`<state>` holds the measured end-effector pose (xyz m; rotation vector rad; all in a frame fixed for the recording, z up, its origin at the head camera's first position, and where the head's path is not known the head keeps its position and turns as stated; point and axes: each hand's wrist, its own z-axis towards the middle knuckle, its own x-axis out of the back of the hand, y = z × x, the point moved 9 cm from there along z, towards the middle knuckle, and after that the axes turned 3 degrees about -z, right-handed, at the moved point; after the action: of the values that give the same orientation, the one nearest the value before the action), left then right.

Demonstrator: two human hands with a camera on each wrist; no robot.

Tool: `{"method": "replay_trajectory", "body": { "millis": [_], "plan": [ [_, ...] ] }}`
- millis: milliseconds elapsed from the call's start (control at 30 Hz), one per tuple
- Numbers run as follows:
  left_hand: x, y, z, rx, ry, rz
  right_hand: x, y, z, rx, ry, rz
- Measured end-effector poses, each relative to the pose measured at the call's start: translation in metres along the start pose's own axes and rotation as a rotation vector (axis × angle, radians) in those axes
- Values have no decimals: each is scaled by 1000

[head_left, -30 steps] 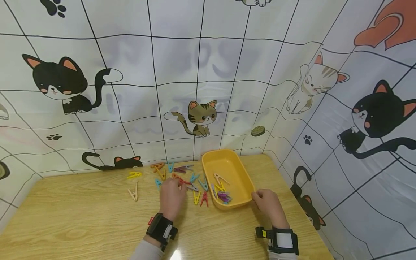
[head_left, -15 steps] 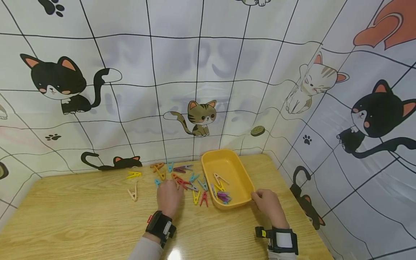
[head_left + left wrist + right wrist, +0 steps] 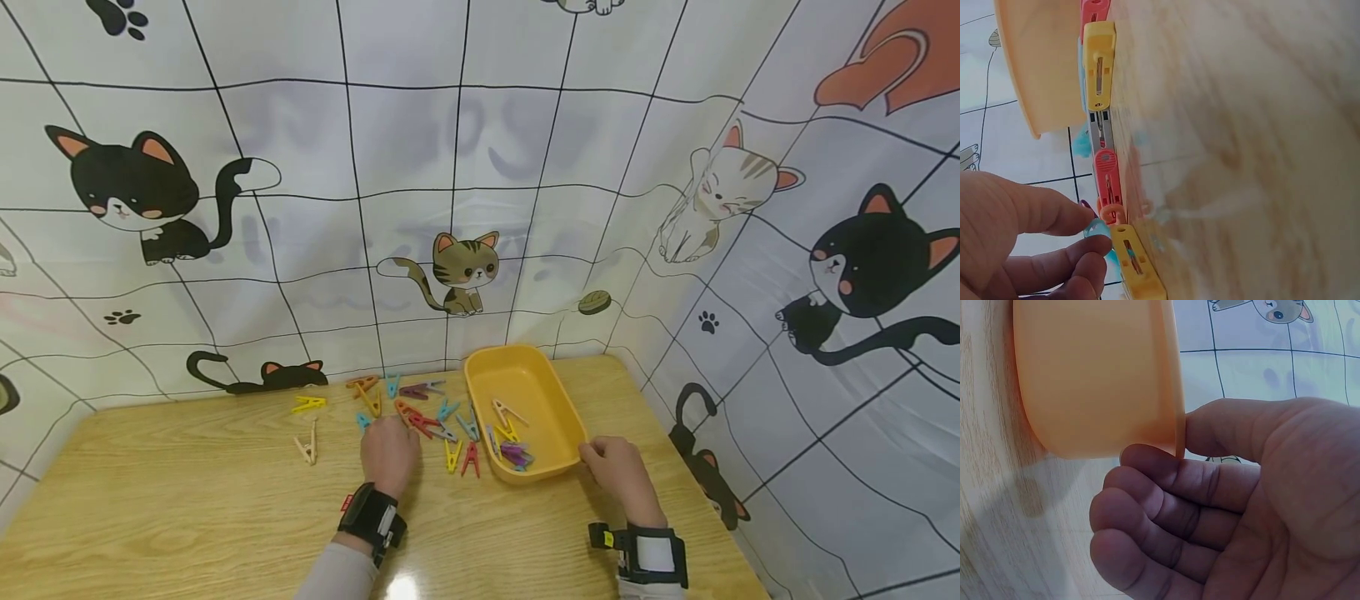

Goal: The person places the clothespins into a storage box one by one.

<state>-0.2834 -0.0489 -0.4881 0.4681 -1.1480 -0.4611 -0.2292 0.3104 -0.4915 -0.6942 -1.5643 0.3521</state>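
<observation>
My left hand (image 3: 390, 457) is over the table among scattered plastic clothespins. In the left wrist view its thumb and forefinger pinch a pale blue clothespin (image 3: 1094, 229), mostly hidden by the fingers. Close by lie a yellow clothespin (image 3: 1138, 262) and a red clothespin (image 3: 1107, 178). At the near right corner of a yellow plastic tub (image 3: 551, 400), my right hand (image 3: 618, 471) grips the rim, thumb outside and the forefinger against the wall. Inside the tub are several clothespins, including a cream one (image 3: 510, 412) and a purple one (image 3: 516, 453).
Between the left hand and the tub lie red, blue, grey and yellow clothespins, with a red one (image 3: 470, 459) near the tub. Farther left are a yellow clothespin (image 3: 309, 403) and a wooden-coloured one (image 3: 307, 446). A cat-print curtain (image 3: 315, 225) backs the wooden table (image 3: 187, 500).
My left hand has shifted slightly left, uncovering more of the red clothespins beside its fingers. The right hand and the tub have stayed put.
</observation>
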Motion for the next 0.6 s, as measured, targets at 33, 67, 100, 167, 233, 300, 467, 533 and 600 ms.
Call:
{"method": "replay_trajectory", "body": {
  "millis": [33, 67, 100, 167, 233, 300, 467, 533, 600],
  "plan": [
    [-1, -1, 0, 4, 1, 3, 0, 0, 0, 2, 0, 0],
    [-1, -1, 0, 8, -1, 7, 0, 0, 0, 4, 0, 0],
    [-2, -2, 0, 11, -3, 12, 0, 0, 0, 5, 1, 0],
    [-3, -3, 0, 26, -11, 12, 0, 0, 0, 9, 3, -1],
    [-3, -5, -1, 50, -22, -1, 0, 0, 0, 12, 4, -2],
    [-2, -7, -2, 66, -29, -13, 0, 0, 0, 14, 6, -1],
    [4, -7, -3, 60, -6, -31, 0, 0, 0, 10, 3, 3],
    [7, -5, -3, 44, 13, -34, 0, 0, 0, 9, 2, 4],
    [10, -3, -4, 28, 29, -35, 0, 0, 0, 9, 3, 5]
  ]
}}
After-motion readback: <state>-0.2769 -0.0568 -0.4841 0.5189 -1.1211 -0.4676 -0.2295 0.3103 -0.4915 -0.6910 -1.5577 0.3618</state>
